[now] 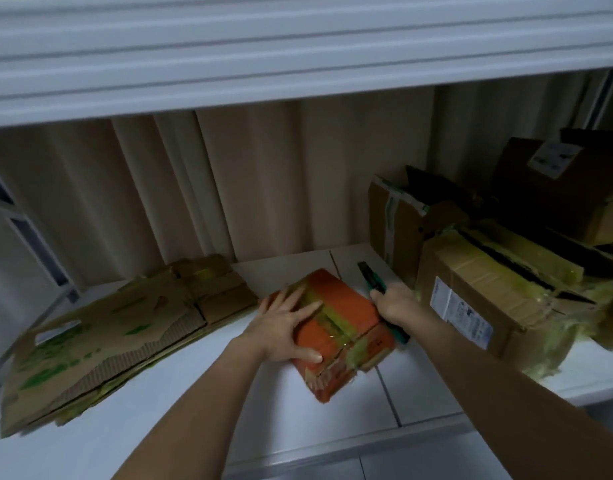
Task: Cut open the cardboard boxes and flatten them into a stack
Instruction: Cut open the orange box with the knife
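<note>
The orange box [336,332] lies on the white tiled floor [419,393], in the middle of the view, with yellowish tape along its top seam; the left hand [286,329] is spread flat on its left part, fingers open, pressing it down and grasping nothing; the right hand [395,306] is clenched around a cutter with a green handle [379,289], just at the right edge of the box, the dark tip pointing away from the person.

To the left, near the curtain [229,188], a stack of flattened cardboard [101,341] already lies on the floor (several sheets, with green print marks), so a part of the task looks done; to the right, three brown boxes [488,292] stand close together and are not yet flattened, though their tops seem torn or partly open; my judgement is that the work is perhaps at the middle, with the orange box in hand and those three left.

White labels are on the nearest brown box and on the farthest one; the writing on them is too blurred to read, and no brand can be made out.
</note>
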